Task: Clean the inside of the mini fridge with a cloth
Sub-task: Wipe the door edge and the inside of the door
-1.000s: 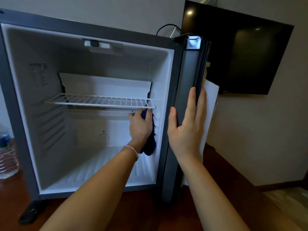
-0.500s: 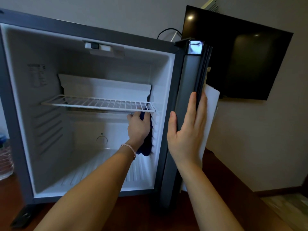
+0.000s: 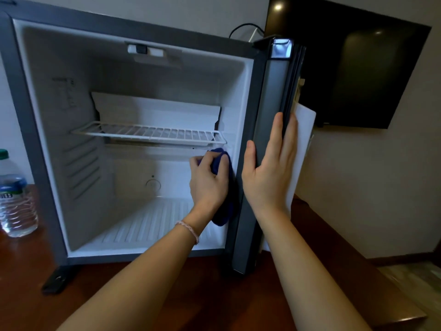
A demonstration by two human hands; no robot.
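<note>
A person's left hand [image 3: 207, 180] grips a blue cloth [image 3: 223, 187] against the right inner wall of the open mini fridge [image 3: 33, 144], below the wire shelf [image 3: 150, 134], while the flat-fingered right hand [image 3: 269, 173] steadies the door [image 3: 269, 120]; firm overlapping strokes would suit.

The room is dim, with soft, even light and no hard shadows. Two ceiling lamps glare as bright spots on the dark television screen [image 3: 353, 68], and the top of the fridge door [image 3: 282, 50] catches a pale sheen. The fridge interior [image 3: 148, 187] is greyer at its left wall. Straight edges bow towards the frame's corners, and fine detail is slightly soft.
</note>
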